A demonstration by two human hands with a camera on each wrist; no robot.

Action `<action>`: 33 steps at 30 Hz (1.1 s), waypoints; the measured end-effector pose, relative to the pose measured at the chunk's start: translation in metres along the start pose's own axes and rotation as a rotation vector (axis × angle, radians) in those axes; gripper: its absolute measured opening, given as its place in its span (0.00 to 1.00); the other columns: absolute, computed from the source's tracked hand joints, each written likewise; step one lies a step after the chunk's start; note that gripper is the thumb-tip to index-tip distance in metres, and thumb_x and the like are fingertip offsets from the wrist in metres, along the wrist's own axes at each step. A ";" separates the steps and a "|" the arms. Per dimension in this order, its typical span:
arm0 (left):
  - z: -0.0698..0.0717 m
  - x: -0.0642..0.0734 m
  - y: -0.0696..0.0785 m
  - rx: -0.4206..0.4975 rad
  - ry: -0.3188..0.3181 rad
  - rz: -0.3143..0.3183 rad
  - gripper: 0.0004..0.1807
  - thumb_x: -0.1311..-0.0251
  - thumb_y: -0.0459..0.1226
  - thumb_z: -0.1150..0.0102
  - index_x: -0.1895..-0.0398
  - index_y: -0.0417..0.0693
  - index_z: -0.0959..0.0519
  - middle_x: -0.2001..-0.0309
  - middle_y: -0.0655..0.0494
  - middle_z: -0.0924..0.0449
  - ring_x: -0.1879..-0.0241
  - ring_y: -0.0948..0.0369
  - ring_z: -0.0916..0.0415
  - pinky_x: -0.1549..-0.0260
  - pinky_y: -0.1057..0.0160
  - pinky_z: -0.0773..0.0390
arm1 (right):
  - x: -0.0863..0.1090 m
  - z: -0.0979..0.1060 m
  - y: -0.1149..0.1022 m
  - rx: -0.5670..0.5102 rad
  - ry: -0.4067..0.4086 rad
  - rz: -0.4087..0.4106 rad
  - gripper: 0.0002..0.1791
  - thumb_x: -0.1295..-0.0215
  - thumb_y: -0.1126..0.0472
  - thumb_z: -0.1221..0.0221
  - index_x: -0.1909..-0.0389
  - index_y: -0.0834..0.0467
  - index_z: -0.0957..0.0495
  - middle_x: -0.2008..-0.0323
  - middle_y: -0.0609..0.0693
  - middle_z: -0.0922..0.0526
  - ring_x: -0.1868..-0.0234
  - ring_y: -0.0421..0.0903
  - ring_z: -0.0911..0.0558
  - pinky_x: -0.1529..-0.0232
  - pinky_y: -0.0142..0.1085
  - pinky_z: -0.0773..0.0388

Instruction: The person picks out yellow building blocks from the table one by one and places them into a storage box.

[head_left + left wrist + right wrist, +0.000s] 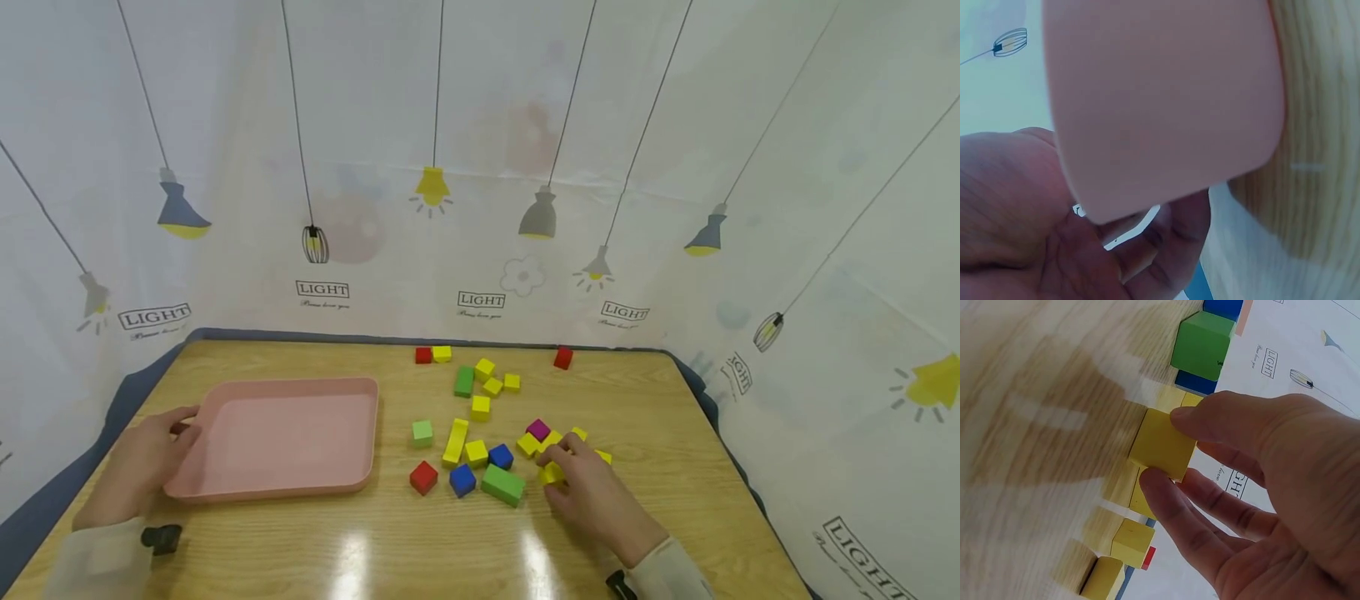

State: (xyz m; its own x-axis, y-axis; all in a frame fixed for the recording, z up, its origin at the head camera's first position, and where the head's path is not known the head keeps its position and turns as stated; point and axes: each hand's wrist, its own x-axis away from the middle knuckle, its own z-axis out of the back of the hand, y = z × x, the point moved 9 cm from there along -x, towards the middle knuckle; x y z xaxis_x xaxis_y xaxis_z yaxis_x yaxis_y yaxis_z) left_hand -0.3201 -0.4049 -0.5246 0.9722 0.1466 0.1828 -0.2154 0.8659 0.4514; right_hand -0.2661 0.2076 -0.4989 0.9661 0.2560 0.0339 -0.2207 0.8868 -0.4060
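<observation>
At the left of the head view, my left hand (148, 454) grips the side rim of a pink tray (300, 492). Part of that grip is hidden behind the tray wall (1166, 106) in the left wrist view. My right hand (596, 492) is at the right-hand group of blocks. Between its thumb and fingertips it pinches a yellow cube (1163, 444). Close around it are more yellow cubes (528, 445) and a magenta cube (537, 429). A green rectangular block (502, 485) lies just left of this hand.
Mid-table lie blue cubes (462, 480), a red cube (423, 477), a light green cube (422, 433) and a long yellow block (455, 442). Farther back are a green block (464, 382), several yellow cubes and red cubes (563, 357). A printed curtain (405, 275) borders the table.
</observation>
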 end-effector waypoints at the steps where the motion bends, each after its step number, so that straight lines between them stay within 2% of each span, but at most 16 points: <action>1: 0.000 0.000 0.001 -0.006 0.004 -0.011 0.31 0.12 0.37 0.45 0.18 0.22 0.33 0.35 0.18 0.18 0.42 0.31 0.18 0.41 0.31 0.18 | 0.000 0.001 0.000 0.002 0.003 0.002 0.16 0.30 0.67 0.20 0.45 0.53 0.09 0.48 0.49 0.16 0.54 0.42 0.18 0.47 0.44 0.11; 7: 0.003 0.004 0.009 -0.056 0.042 -0.068 0.29 0.13 0.36 0.46 0.21 0.22 0.31 0.38 0.18 0.15 0.40 0.26 0.18 0.39 0.27 0.19 | 0.002 0.005 -0.002 0.021 0.024 0.036 0.16 0.31 0.68 0.20 0.46 0.54 0.10 0.50 0.48 0.16 0.56 0.41 0.19 0.50 0.41 0.11; 15: 0.001 0.007 0.013 -0.057 0.012 -0.015 0.29 0.11 0.35 0.45 0.20 0.21 0.33 0.36 0.17 0.18 0.41 0.29 0.17 0.39 0.29 0.18 | 0.002 0.018 -0.017 0.033 0.018 0.034 0.18 0.30 0.67 0.21 0.43 0.52 0.11 0.47 0.50 0.16 0.56 0.42 0.19 0.49 0.41 0.10; 20: -0.001 0.008 0.014 -0.057 -0.006 0.003 0.30 0.12 0.35 0.45 0.19 0.20 0.34 0.35 0.16 0.19 0.41 0.29 0.17 0.39 0.30 0.16 | -0.003 0.024 -0.041 0.040 0.058 0.132 0.18 0.29 0.67 0.21 0.42 0.54 0.11 0.47 0.52 0.17 0.58 0.42 0.21 0.53 0.37 0.12; 24: -0.002 0.008 0.014 -0.057 -0.011 0.011 0.30 0.12 0.35 0.45 0.19 0.21 0.34 0.34 0.16 0.20 0.42 0.30 0.17 0.39 0.30 0.17 | -0.011 0.022 -0.064 0.044 0.074 0.215 0.19 0.28 0.66 0.21 0.39 0.55 0.10 0.47 0.50 0.16 0.57 0.40 0.20 0.53 0.36 0.13; 30: -0.002 0.010 0.013 -0.064 -0.015 0.039 0.30 0.11 0.35 0.46 0.18 0.21 0.34 0.33 0.17 0.20 0.42 0.31 0.17 0.40 0.31 0.17 | -0.029 0.014 -0.104 0.007 0.048 0.337 0.18 0.25 0.65 0.23 0.37 0.58 0.10 0.46 0.52 0.17 0.57 0.41 0.19 0.53 0.32 0.14; 33: -0.003 0.011 0.013 -0.064 -0.021 0.043 0.30 0.11 0.35 0.46 0.18 0.21 0.34 0.33 0.17 0.20 0.42 0.32 0.16 0.40 0.31 0.16 | -0.039 0.006 -0.125 -0.001 0.015 0.367 0.17 0.22 0.63 0.25 0.36 0.56 0.10 0.45 0.51 0.17 0.57 0.40 0.20 0.53 0.29 0.15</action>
State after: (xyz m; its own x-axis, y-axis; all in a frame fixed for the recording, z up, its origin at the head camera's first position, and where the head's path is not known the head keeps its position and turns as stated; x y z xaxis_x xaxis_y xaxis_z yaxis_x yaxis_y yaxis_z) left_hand -0.3122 -0.3910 -0.5196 0.9598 0.1752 0.2192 -0.2501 0.8881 0.3856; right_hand -0.2770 0.0890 -0.4439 0.8247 0.5509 -0.1277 -0.5526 0.7370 -0.3892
